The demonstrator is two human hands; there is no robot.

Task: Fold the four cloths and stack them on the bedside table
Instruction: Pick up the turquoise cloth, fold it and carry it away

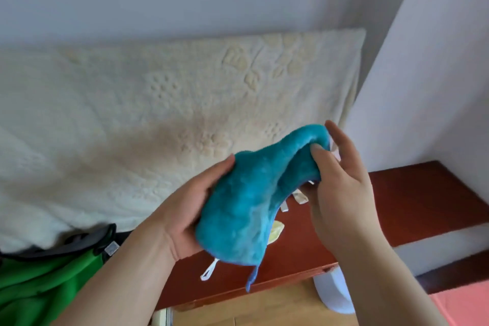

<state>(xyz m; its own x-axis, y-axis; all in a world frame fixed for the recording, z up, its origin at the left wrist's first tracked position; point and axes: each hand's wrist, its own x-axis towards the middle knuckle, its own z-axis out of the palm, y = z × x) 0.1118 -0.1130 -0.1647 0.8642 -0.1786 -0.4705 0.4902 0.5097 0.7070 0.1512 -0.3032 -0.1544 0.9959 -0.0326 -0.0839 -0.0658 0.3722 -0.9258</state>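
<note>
Left hand (185, 209): above the near-left end of the bedside table (412, 198). Your thumb lies on top of the blue cloth and your fingers wrap beneath, clamped on its lower end.

Blue cloth (246, 193): held in the air over the bedside table, bunched and sagging between your two hands and touching nothing else. A small hanging loop dangles from its lower corner.

Long axis: it runs from low and near the table's front edge, in your left hand, up to high and toward the table's back, in your right.

Pale cloth (276, 230): lies on the bedside table directly under the blue one, with white loops (210, 270) peeping out. You cannot tell how many cloths are there.

Right hand (341, 180): over the middle of the bedside table. Your thumb presses the cloth's upper end against your straighter fingers behind it, pinching it.

Coming move: the fold looks unfinished. You will likely need to draw the two ends apart along that slant to flatten the cloth. Your left hand is nearer the loose corner.
</note>
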